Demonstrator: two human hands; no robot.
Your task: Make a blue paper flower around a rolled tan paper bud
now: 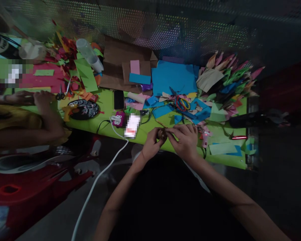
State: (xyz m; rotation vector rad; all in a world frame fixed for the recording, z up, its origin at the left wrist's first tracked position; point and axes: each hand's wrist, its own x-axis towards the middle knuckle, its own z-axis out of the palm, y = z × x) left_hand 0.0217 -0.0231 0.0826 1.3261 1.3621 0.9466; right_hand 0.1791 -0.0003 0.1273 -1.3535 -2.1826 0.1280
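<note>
My left hand and my right hand meet over the table's front edge. Between their fingertips is a small brown piece, perhaps folded paper; its exact shape is too dark to make out. The left fingers curl around it, while the right thumb and fingers pinch at its right side. Just right of my right hand lies a pink glue gun. Scissors with red and yellow handles rest beyond my hands among blue paper scraps. To the left is a lit phone.
Bundled paper flowers fill the back right. Blue sheets and brown paper lie at the back. A white cable runs from the pink power block past the table edge. A co-worker's hands are at the left.
</note>
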